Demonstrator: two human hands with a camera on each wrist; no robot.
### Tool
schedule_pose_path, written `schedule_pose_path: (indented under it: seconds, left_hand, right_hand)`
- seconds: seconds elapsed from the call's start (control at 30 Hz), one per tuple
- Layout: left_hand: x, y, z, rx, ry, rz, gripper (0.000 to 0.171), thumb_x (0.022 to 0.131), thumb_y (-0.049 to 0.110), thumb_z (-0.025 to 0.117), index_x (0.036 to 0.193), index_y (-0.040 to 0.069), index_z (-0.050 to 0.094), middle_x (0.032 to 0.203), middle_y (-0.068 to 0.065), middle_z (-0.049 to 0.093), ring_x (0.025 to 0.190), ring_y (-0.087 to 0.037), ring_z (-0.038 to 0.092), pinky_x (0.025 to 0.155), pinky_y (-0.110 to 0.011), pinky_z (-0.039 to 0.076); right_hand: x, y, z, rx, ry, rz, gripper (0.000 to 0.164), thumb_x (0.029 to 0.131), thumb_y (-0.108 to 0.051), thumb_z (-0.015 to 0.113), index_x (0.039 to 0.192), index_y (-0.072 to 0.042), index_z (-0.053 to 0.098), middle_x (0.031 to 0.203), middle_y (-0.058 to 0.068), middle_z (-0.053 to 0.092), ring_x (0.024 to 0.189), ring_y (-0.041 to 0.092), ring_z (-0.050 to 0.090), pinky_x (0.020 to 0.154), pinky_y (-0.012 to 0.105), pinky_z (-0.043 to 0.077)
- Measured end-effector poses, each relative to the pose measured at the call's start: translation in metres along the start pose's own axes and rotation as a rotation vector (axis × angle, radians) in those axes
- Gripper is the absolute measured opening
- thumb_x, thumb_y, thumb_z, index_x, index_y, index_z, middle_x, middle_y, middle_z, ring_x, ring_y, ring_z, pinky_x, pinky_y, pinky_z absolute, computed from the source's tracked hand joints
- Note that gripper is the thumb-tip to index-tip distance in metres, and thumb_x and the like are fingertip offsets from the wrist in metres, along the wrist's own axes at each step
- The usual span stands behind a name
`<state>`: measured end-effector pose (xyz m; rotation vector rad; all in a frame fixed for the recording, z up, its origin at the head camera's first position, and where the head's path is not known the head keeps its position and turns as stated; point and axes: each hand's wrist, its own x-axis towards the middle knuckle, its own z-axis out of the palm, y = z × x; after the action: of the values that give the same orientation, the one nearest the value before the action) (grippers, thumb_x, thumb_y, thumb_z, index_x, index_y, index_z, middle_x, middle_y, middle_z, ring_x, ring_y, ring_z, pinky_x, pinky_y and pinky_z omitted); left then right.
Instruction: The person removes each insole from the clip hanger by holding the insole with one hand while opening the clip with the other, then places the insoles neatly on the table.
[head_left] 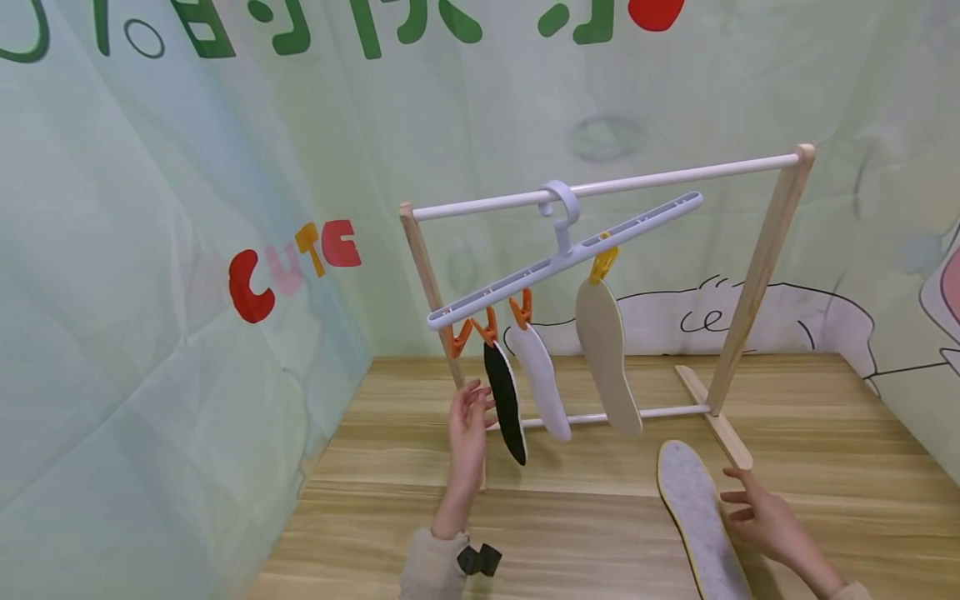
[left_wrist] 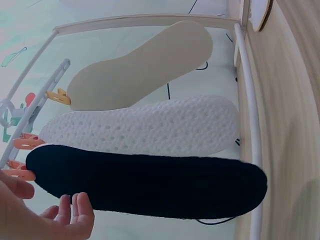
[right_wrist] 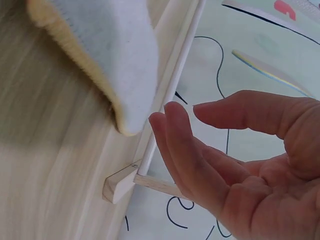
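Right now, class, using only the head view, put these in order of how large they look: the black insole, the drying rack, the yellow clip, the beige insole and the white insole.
1. Drying rack
2. Beige insole
3. White insole and black insole: too alike to rank
4. Yellow clip

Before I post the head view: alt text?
A black insole, white insole and beige insole hang clipped to a hanger on a rack, the left hand beside the black one. The empty right hand is beside a grey insole lying on the table.
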<state>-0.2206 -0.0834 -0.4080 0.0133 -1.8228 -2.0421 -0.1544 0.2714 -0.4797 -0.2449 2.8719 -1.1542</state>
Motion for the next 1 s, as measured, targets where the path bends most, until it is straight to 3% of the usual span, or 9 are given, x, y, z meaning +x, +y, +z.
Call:
schedule_pose_path:
  seconds: [0.3, 0.5, 0.67, 0.73, 0.87, 0.93, 1.0]
  left_hand:
    - [0.011, 0.012, -0.001, 0.068, -0.013, 0.026, 0.031, 0.093, 0.005, 0.039, 0.121, -0.006, 0.046, 0.12, -0.024, 0.052, 0.107, -0.029, 0.05, 0.074, -0.025, 0.043]
    - [0.014, 0.019, 0.0, 0.077, -0.025, 0.033, 0.032, 0.094, 0.008, 0.04, 0.123, -0.003, 0.047, 0.125, -0.02, 0.051, 0.115, -0.033, 0.047, 0.081, -0.029, 0.04]
    - [0.016, 0.022, 0.003, 0.052, -0.057, 0.06, 0.034, 0.094, 0.006, 0.039, 0.126, -0.005, 0.044, 0.131, -0.021, 0.045, 0.124, -0.033, 0.039, 0.102, -0.043, 0.033]
    - [0.017, 0.023, 0.004, 0.048, -0.068, 0.066, 0.035, 0.094, 0.006, 0.038, 0.126, -0.007, 0.042, 0.133, -0.022, 0.043, 0.126, -0.033, 0.036, 0.106, -0.045, 0.028]
    - [0.019, 0.025, 0.006, 0.06, -0.073, 0.072, 0.036, 0.094, 0.006, 0.037, 0.128, -0.008, 0.04, 0.134, -0.024, 0.04, 0.127, -0.034, 0.034, 0.106, -0.046, 0.027]
    - [0.019, 0.025, 0.007, 0.07, -0.074, 0.086, 0.036, 0.094, 0.005, 0.037, 0.128, -0.009, 0.039, 0.134, -0.025, 0.04, 0.127, -0.035, 0.034, 0.106, -0.046, 0.027]
    - [0.021, 0.026, 0.008, 0.08, -0.075, 0.103, 0.037, 0.094, 0.005, 0.037, 0.128, -0.009, 0.039, 0.134, -0.025, 0.04, 0.127, -0.035, 0.034, 0.106, -0.046, 0.027]
  right_hand:
    - [0.0, -0.015, 0.0, -0.02, 0.071, -0.006, 0.05, 0.078, 0.002, 0.058, 0.123, 0.009, 0.036, 0.101, 0.031, 0.061, 0.075, 0.027, 0.065, 0.059, 0.023, 0.05]
    - [0.002, -0.026, 0.0, -0.019, 0.122, -0.017, 0.044, 0.084, -0.004, 0.056, 0.124, 0.004, 0.039, 0.103, 0.027, 0.062, 0.078, 0.026, 0.064, 0.059, 0.026, 0.049]
    - [0.005, -0.035, 0.001, 0.037, 0.212, -0.108, 0.038, 0.085, -0.003, 0.055, 0.122, 0.0, 0.044, 0.101, 0.024, 0.064, 0.074, 0.004, 0.061, 0.054, 0.02, 0.047]
    - [0.007, -0.038, 0.002, 0.08, 0.236, -0.137, 0.037, 0.085, -0.002, 0.054, 0.121, -0.001, 0.045, 0.1, 0.024, 0.064, 0.073, -0.004, 0.057, 0.054, 0.02, 0.048]
    - [0.01, -0.046, 0.003, 0.146, 0.271, -0.192, 0.035, 0.086, -0.001, 0.054, 0.12, 0.0, 0.046, 0.098, 0.024, 0.064, 0.072, -0.009, 0.055, 0.054, 0.021, 0.049]
    - [0.012, -0.049, 0.004, 0.166, 0.295, -0.225, 0.034, 0.085, 0.002, 0.054, 0.118, 0.001, 0.047, 0.095, 0.014, 0.067, 0.072, -0.01, 0.055, 0.053, 0.022, 0.049]
    - [0.013, -0.052, 0.005, 0.189, 0.312, -0.26, 0.033, 0.084, 0.004, 0.054, 0.116, 0.003, 0.047, 0.094, -0.004, 0.067, 0.073, -0.011, 0.055, 0.052, 0.023, 0.05]
